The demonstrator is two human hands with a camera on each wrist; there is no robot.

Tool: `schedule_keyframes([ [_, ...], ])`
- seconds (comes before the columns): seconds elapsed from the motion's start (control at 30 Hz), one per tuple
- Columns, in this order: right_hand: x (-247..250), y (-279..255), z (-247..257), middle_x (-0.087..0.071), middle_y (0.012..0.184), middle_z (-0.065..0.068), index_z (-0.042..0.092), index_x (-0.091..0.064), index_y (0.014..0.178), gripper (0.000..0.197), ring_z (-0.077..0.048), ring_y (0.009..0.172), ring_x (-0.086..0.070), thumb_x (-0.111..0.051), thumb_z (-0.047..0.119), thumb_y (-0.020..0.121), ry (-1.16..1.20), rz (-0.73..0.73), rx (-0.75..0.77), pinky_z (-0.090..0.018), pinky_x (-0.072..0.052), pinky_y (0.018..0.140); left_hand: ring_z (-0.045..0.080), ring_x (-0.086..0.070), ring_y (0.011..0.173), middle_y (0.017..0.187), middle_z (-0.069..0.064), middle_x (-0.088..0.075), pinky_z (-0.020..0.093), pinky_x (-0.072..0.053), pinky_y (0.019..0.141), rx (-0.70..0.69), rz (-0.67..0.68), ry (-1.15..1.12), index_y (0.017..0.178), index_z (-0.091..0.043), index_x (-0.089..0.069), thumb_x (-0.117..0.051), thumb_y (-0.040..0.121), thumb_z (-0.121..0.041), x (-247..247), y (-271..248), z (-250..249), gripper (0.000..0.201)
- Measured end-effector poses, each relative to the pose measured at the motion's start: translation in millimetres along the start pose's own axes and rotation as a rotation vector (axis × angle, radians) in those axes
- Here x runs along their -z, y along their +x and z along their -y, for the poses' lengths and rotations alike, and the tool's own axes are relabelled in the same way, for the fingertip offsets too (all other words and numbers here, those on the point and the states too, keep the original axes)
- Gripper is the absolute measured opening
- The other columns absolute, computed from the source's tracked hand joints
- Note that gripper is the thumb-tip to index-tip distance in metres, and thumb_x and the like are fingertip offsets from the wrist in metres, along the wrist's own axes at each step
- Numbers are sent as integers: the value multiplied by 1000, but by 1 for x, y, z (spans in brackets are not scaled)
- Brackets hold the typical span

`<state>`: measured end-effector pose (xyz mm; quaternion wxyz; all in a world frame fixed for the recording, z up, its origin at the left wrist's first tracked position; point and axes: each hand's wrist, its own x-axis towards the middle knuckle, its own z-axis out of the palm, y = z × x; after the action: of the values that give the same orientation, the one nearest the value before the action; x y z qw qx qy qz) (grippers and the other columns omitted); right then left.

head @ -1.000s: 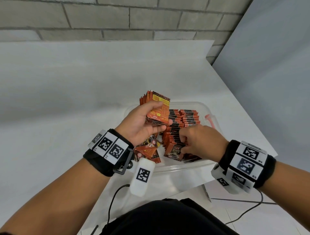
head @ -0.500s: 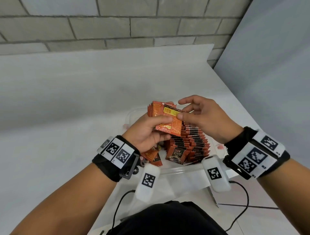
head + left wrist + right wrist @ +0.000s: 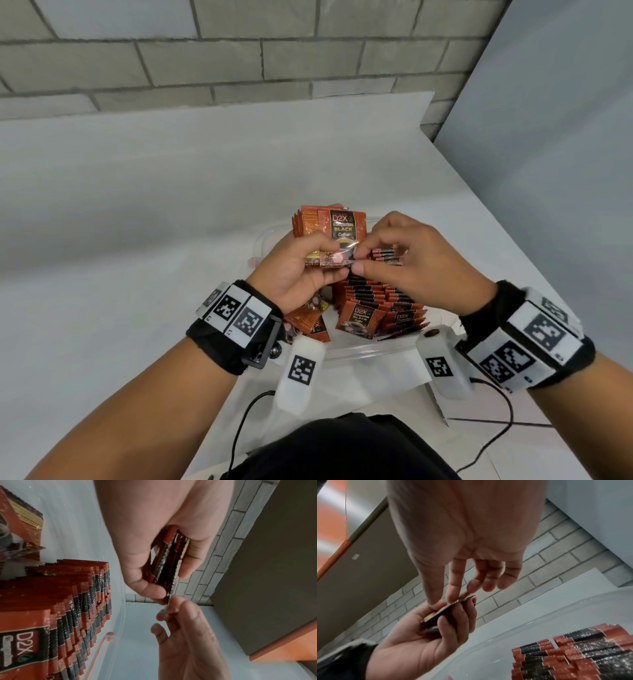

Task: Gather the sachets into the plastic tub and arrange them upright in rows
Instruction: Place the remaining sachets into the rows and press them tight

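My left hand (image 3: pixel 301 270) grips a small stack of orange-and-black coffee sachets (image 3: pixel 329 226) above the clear plastic tub (image 3: pixel 370 351). The front sachet (image 3: pixel 344 233) faces me, and my right hand (image 3: pixel 404 260) pinches its lower corner between thumb and forefinger. In the left wrist view the stack (image 3: pixel 169 561) shows edge-on between thumb and fingers. In the right wrist view the right fingertips (image 3: pixel 453 596) meet the stack (image 3: pixel 443 612). Inside the tub, rows of upright sachets (image 3: pixel 380 308) fill the right side. Loose sachets (image 3: pixel 308 322) lie at its near left.
The tub sits near the right corner of a white table (image 3: pixel 137 222). A grey brick wall (image 3: pixel 239 51) stands behind and a pale panel (image 3: pixel 565 120) to the right. A pink tab (image 3: pixel 109 635) shows on the tub's edge. Cables (image 3: pixel 246 418) hang below the near table edge.
The right hand rose from the rows in the tub to the stack in the left hand. The front sachet now shows its printed face, pinched at the lower corner.
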<state>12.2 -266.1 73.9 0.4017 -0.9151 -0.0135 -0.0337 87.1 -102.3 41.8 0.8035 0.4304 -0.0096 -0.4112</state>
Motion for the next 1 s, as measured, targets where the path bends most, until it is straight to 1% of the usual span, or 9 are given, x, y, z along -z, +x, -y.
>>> schedule_keyframes([
  [0.13,6,8,1,-60,103,9,29,-64,110,24,-4,86,-57,-67,32,86,-21,-161,-83,-14,-44,74,18,-64,80,91,8,-68,24,-51,57,-5,44,75,100,-10,-61,-50,86,7,1,0,-1,25],
  [0.23,7,15,1,-65,101,9,27,-62,118,29,-8,87,-61,-65,25,89,8,-88,-165,-25,-51,79,19,-63,82,95,9,-66,23,-50,56,-1,76,167,102,-15,-61,-51,86,8,-2,-1,0,30],
  [0.3,11,18,1,-65,93,5,26,-63,115,28,-13,82,-63,-67,20,87,38,-27,-192,-31,-53,81,19,-63,82,96,8,-66,24,-49,57,-1,77,208,103,-15,-61,-57,85,3,-3,0,0,26],
  [0.37,18,16,2,-66,89,-1,25,-66,104,21,-21,82,-64,-69,16,85,92,15,-214,-35,-52,82,22,-64,86,97,8,-68,29,-50,65,-15,56,203,105,-14,-62,-64,81,-14,-2,0,-1,25],
  [0.47,26,8,-3,-67,86,-3,25,-67,90,13,-18,78,-63,-70,14,84,92,138,-259,-29,-50,76,23,-62,88,85,1,-72,30,-45,68,-28,-61,154,99,-17,-63,-65,79,-30,3,4,-7,23],
  [0.53,23,1,-7,-67,83,2,26,-66,86,12,-2,67,-57,-70,15,84,-27,257,-274,-20,-45,69,23,-63,86,77,-2,-72,28,-41,62,-30,-110,139,95,-18,-63,-64,85,-28,8,7,-8,14],
  [0.6,14,-6,-12,-66,79,4,24,-65,82,13,3,60,-54,-71,13,83,-137,354,-266,-13,-42,63,24,-64,84,78,2,-70,27,-39,60,-28,-113,143,93,-17,-62,-64,86,-25,8,9,-9,11],
  [0.77,-15,-12,-24,-57,75,16,28,-57,78,20,-8,74,-57,-68,13,83,-399,444,-218,-16,-41,64,16,-67,70,83,5,-66,28,-40,61,-10,-72,162,94,-16,-61,-63,85,-22,4,11,-7,11],
  [1.0,-31,-11,-27,-51,77,9,24,-49,71,18,-13,73,-48,-60,15,81,-685,419,-163,-20,-33,55,17,-67,71,86,7,-65,27,-40,60,2,-51,158,97,-14,-60,-65,81,-22,2,12,-7,19],
])
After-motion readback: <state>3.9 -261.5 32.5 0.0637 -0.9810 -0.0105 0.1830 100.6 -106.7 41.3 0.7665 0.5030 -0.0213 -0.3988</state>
